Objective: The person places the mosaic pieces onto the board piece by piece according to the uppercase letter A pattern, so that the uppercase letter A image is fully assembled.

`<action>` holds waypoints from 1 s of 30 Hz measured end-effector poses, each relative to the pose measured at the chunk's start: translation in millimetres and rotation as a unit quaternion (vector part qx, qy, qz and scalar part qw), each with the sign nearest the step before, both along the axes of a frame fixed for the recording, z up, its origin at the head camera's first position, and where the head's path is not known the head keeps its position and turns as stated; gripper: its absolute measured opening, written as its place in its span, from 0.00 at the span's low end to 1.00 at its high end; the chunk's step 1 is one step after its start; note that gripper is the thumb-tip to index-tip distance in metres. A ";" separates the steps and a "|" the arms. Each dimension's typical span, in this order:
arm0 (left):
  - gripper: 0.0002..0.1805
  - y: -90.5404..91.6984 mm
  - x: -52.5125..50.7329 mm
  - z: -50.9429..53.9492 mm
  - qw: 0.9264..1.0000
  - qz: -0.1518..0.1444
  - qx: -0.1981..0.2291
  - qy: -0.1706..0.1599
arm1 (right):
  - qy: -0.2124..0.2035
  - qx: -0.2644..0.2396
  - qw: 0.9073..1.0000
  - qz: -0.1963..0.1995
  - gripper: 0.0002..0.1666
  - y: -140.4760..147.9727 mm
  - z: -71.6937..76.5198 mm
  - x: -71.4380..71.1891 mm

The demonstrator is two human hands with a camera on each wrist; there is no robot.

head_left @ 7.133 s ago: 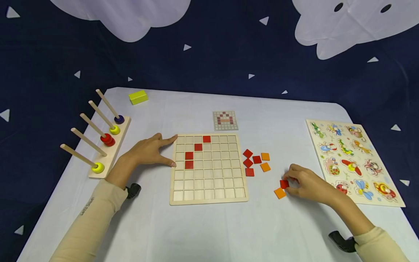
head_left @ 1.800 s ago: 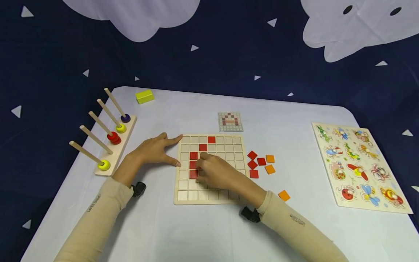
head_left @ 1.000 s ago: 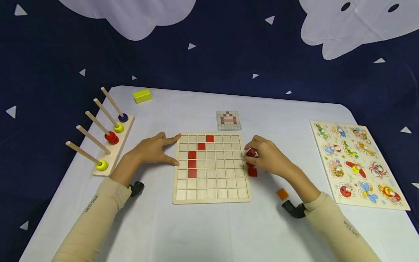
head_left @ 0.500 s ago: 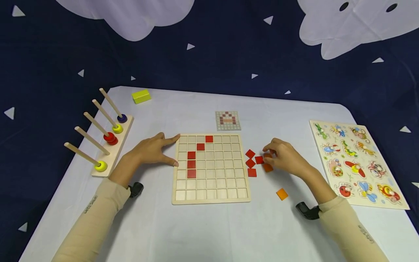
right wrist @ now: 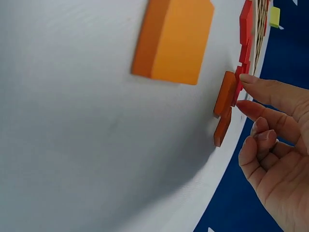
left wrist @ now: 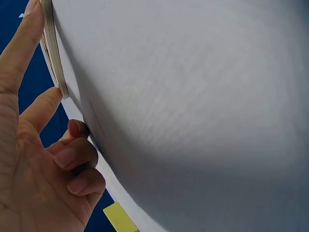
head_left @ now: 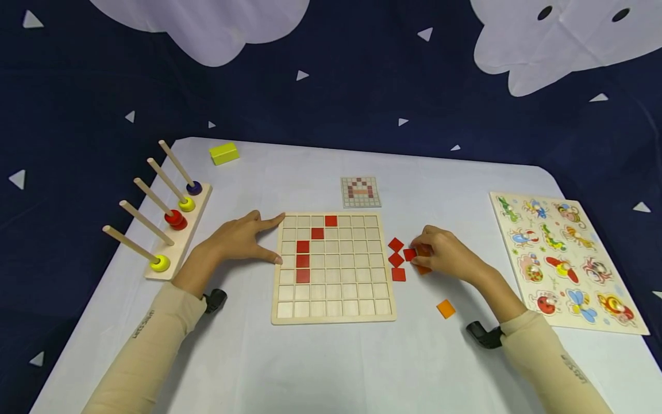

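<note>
My left hand (head_left: 235, 237) touches the left side of a wooden grid board (head_left: 333, 320), index finger at the top-left corner and thumb lower down; the last fingers curl in the left wrist view. Red square tiles sit in several cells, three of them stacked in one column (head_left: 302, 261). Beside the board, my right hand (head_left: 449, 253) pinches a red tile (head_left: 410, 255) between thumb and index finger, low at the table. Two orange tiles (right wrist: 225, 94) lie right by it, partly hidden under the fingers in the head view. More loose red tiles (head_left: 396, 260) lie nearer the board.
A lone orange tile (head_left: 446, 309) lies nearer the front. Behind the board is a small pattern card (head_left: 360, 192). A peg stacker (head_left: 178, 230) with rings stands at left, a yellow block (head_left: 224, 153) at the back, and an insect puzzle board (head_left: 566, 261) at right.
A red tile from beside the lone orange tile now sits in the column's third cell. My right hand has moved off the board to the loose tiles; the left hand keeps its place.
</note>
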State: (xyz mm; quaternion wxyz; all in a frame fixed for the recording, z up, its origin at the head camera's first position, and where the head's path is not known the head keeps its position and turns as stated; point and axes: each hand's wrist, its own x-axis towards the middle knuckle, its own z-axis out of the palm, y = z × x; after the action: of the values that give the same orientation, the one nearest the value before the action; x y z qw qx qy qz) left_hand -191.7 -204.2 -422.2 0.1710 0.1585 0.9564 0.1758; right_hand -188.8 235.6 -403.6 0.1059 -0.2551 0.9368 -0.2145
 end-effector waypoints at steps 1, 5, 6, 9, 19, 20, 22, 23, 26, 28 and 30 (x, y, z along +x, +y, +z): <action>0.60 0.1 -0.2 -0.1 1.000 0.001 -0.001 0.000 | -0.001 0.002 1.000 0.000 0.13 -0.2 -0.4 -0.2; 0.60 0.1 -0.5 -0.2 1.000 0.001 -0.003 0.000 | 0.003 0.012 1.000 0.006 0.12 -1.0 -1.2 -0.9; 0.60 0.1 -0.7 -0.2 1.000 0.001 -0.004 0.000 | 0.005 0.016 1.000 0.009 0.11 -1.4 -1.2 -1.2; 0.60 -0.6 -0.6 -0.2 1.000 0.002 -0.003 -0.002 | 0.010 0.029 0.999 0.021 0.11 -3.5 -0.6 -1.6; 0.61 -0.1 -1.2 -1.0 1.000 0.003 0.003 -0.003 | 0.019 0.039 0.998 0.045 0.14 -4.2 -1.0 -5.1; 0.61 0.0 -1.2 -1.4 1.000 0.003 0.003 -0.003 | 0.019 0.036 0.998 0.045 0.14 -3.8 -0.8 -5.3; 0.60 0.2 -1.1 -1.4 1.000 0.003 0.002 -0.003 | 0.021 0.029 0.998 0.045 0.15 -3.2 -0.1 -6.0; 0.60 0.3 -0.9 -1.3 1.000 0.003 0.001 -0.003 | 0.022 0.025 0.998 0.045 0.15 -3.4 0.9 -6.1; 0.60 0.3 -0.7 -1.0 1.000 0.003 0.000 0.000 | 0.026 0.013 0.998 0.053 0.14 -6.5 4.0 -7.3; 0.60 0.4 -0.6 -0.9 1.000 0.004 -0.001 0.001 | 0.032 0.011 0.997 0.063 0.13 -10.2 6.1 -8.2; 0.61 0.5 -1.0 -1.7 1.000 0.003 -0.001 0.004 | 0.035 0.009 0.997 0.072 0.12 -15.0 8.0 -9.5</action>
State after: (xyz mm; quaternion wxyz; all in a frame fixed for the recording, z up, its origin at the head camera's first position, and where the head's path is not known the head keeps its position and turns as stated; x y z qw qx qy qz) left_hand -192.7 -203.7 -423.9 0.1672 0.1565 0.9575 0.1752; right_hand -198.3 220.6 -395.5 0.0908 -0.3284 0.9210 -0.1891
